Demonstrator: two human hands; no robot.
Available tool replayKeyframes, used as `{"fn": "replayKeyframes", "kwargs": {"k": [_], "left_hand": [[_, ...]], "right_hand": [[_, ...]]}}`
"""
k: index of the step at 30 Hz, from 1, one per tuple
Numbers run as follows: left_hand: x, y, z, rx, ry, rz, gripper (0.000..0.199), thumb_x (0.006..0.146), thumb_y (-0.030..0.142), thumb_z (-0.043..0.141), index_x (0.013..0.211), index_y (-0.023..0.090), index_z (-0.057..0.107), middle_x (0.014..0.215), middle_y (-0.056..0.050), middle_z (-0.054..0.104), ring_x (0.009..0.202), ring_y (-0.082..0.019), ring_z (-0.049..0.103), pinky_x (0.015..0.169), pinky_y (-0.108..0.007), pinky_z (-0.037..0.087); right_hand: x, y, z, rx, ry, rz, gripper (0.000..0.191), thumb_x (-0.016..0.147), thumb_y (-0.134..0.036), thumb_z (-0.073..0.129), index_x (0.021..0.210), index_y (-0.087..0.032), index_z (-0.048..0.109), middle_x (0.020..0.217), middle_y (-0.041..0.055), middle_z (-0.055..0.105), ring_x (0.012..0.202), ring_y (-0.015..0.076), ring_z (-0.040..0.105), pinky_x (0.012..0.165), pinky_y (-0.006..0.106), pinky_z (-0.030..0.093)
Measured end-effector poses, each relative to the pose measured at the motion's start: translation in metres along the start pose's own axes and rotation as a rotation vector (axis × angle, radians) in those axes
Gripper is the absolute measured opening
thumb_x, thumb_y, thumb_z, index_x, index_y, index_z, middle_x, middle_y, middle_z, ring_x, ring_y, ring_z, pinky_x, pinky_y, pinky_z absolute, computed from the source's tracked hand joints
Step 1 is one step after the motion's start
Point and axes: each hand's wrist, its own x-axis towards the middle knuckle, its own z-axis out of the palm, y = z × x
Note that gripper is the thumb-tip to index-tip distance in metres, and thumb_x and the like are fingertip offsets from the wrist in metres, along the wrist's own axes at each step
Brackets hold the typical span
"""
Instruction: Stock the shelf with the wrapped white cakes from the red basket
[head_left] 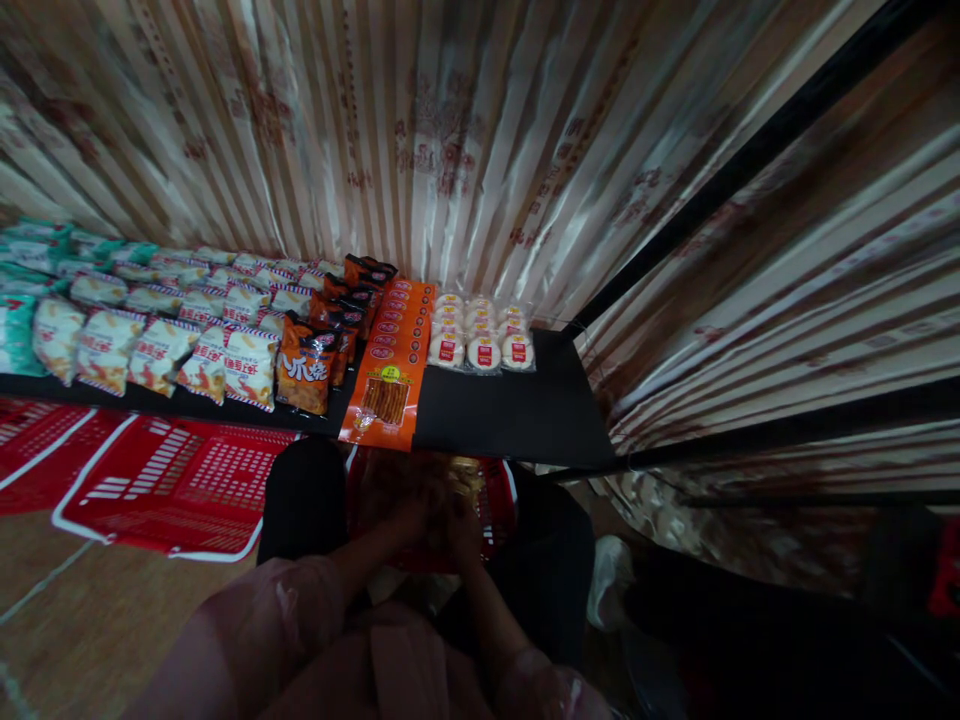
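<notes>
Both my hands reach down into a red basket [504,510] between my knees, under the shelf's front edge. My left hand [411,512] and my right hand [460,522] are close together. Deep shadow hides their fingers, so what they hold, if anything, cannot be made out. Yellowish packets [465,476] lie in the basket just beyond my right hand. Above the hands, an orange snack packet strip [397,350] lies flat and hangs slightly over the edge of the black shelf [510,415].
White round packaged cakes [484,350] stand in rows right of the strip. To its left are orange-brown bags [304,370], white snack bags [250,365] and teal bags [19,330]. Another red basket [217,475] sits on the floor. Black poles [720,185] and a patterned curtain [450,130] border the shelf.
</notes>
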Motion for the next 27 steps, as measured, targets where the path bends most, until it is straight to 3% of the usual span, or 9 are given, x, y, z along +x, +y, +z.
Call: {"fn": "replayKeyframes", "kwargs": {"k": [3,6,10,13,18,27], "left_hand": [[-0.003,0.006,-0.005,-0.047,-0.041,-0.083,0.035,0.073,0.012,0.053,0.108,0.016,0.052,0.105,-0.010,0.064,0.089,-0.019,0.061,0.084,-0.032,0.047],[-0.005,0.012,-0.010,-0.111,0.018,-0.116,0.032,0.078,0.012,0.046,0.109,0.015,0.052,0.108,-0.012,0.063,0.091,-0.018,0.061,0.087,-0.032,0.046],[-0.007,0.015,-0.013,-0.130,0.145,-0.047,0.036,0.079,0.010,0.042,0.113,0.015,0.052,0.119,-0.012,0.059,0.106,-0.021,0.056,0.098,-0.034,0.040],[-0.006,0.015,-0.016,-0.119,0.165,-0.020,0.035,0.080,0.009,0.038,0.111,0.015,0.054,0.122,-0.012,0.058,0.112,-0.021,0.053,0.104,-0.035,0.035],[-0.005,0.017,-0.021,-0.026,0.144,-0.128,0.035,0.084,0.010,0.034,0.115,0.010,0.051,0.123,-0.017,0.056,0.109,-0.022,0.055,0.098,-0.036,0.039],[-0.017,0.031,-0.029,-0.025,0.098,-0.108,0.027,0.091,0.023,0.033,0.097,0.013,0.058,0.102,-0.013,0.064,0.093,-0.020,0.061,0.083,-0.031,0.043]], "right_hand": [[0.000,-0.001,0.000,0.012,0.003,-0.012,0.027,0.073,-0.033,0.045,0.083,-0.019,0.065,0.079,0.0071,0.069,0.075,0.0218,0.063,0.067,0.031,0.047],[-0.002,-0.003,-0.001,-0.022,0.000,-0.024,0.027,0.074,-0.032,0.042,0.081,-0.019,0.064,0.078,0.0070,0.069,0.074,0.0216,0.063,0.067,0.031,0.046],[-0.005,-0.009,-0.006,-0.076,0.000,-0.065,0.030,0.079,-0.033,0.036,0.085,-0.020,0.063,0.078,0.0059,0.069,0.074,0.0204,0.063,0.067,0.030,0.045],[-0.004,-0.018,-0.012,-0.110,-0.030,-0.099,0.035,0.082,-0.035,0.033,0.088,-0.020,0.064,0.083,0.0071,0.070,0.076,0.0204,0.064,0.068,0.030,0.046],[0.000,-0.036,-0.026,-0.074,-0.070,-0.132,0.035,0.081,-0.040,0.037,0.087,-0.020,0.065,0.089,0.0079,0.071,0.081,0.0209,0.064,0.075,0.031,0.047],[0.005,-0.060,-0.047,0.031,-0.087,-0.160,0.029,0.077,-0.040,0.046,0.083,-0.023,0.067,0.088,0.0043,0.072,0.082,0.0202,0.065,0.078,0.031,0.048]]}}
